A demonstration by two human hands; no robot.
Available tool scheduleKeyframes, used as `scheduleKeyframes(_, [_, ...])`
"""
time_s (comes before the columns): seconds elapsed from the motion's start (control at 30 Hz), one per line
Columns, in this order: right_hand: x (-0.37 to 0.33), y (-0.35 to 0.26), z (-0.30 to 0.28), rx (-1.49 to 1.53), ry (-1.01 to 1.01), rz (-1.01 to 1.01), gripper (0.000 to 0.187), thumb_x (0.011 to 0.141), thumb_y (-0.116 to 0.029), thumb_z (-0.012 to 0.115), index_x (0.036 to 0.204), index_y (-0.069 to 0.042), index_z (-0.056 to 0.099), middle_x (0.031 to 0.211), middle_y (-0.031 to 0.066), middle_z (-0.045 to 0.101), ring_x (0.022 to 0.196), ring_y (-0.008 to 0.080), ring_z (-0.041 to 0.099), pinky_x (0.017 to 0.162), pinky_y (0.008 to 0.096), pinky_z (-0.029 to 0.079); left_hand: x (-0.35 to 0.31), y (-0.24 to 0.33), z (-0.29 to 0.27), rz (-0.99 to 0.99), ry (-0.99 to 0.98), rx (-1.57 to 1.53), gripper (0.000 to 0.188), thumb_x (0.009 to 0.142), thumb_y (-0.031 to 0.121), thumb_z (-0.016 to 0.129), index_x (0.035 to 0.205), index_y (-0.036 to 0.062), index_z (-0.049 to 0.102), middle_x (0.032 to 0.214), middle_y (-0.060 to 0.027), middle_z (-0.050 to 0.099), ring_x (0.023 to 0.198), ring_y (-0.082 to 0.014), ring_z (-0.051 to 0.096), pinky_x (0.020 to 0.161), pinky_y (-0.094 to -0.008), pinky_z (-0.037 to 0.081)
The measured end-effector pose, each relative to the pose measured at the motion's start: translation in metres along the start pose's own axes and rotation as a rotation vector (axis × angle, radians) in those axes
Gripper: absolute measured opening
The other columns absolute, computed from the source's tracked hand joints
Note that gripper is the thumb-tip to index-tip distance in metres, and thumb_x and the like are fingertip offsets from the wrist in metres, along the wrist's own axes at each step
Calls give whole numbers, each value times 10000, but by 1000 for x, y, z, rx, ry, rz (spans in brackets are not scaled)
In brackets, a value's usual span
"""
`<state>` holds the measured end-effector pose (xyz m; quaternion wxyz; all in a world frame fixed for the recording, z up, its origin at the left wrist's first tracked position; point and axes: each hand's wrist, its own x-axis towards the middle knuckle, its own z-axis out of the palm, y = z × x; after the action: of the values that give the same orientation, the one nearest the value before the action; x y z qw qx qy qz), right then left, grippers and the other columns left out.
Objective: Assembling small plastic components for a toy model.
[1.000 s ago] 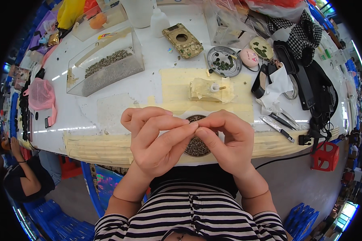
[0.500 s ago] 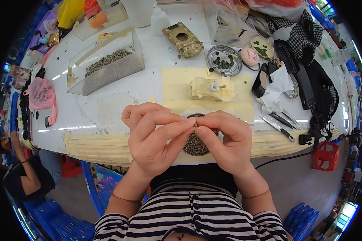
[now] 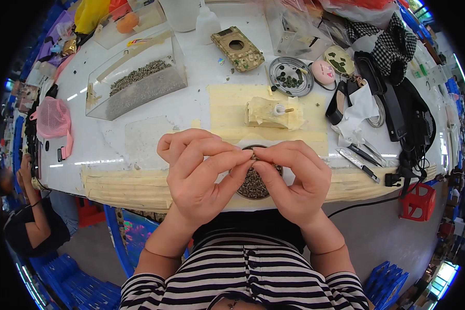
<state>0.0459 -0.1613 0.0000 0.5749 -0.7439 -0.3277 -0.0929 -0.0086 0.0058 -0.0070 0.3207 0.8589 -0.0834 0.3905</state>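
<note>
Over a round dish of small brownish-green parts, both my hands meet at the fingertips. My left hand pinches with thumb and forefinger, its other fingers curled loosely. My right hand pinches from the other side. Between the tips shows a speck of a tiny brownish part, too small to name. Just beyond the hands stands a block wrapped in masking tape with a white round piece and a short stick on top. Farther off lies a camouflage model tank hull with a round hole.
A clear bin of small grey-green parts stands at left, near a pink mesh basket. At right are a dish of dark green pieces, a craft knife and a black case. Another person sits far left.
My hands stay pinched together over the dish; the right hand has shifted very slightly right. At far left, the other person's arm and head have moved.
</note>
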Motion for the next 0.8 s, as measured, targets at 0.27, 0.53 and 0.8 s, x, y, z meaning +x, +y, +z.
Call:
scheduleKeyframes(0.27, [1, 3, 1, 116, -15, 71, 136, 803, 1, 792, 920, 10, 723, 842, 97, 702, 723, 175, 671, 644, 279, 533, -1, 0, 1, 5, -6, 29, 261, 662, 100, 847, 902, 156, 764, 868, 64, 667, 878, -161, 590, 840, -354, 293])
scheduleKeyframes(0.53, [-2, 5, 1, 230, -32, 175, 60, 869, -3, 732, 904, 20, 690, 824, 83, 689, 706, 131, 650, 643, 259, 519, -2, 3, 1, 22, -19, 35, 257, 661, 121, 845, 905, 157, 772, 878, 64, 674, 879, -169, 583, 842, -356, 294])
scheduleKeyframes(0.8, [-4, 9, 2, 435, -106, 284, 62, 921, -24, 672, 908, 29, 644, 790, 57, 644, 679, 109, 607, 635, 239, 488, -2, 1, -1, 47, -17, -33, 249, 677, 124, 842, 914, 153, 772, 895, 56, 677, 883, -175, 579, 840, -345, 305])
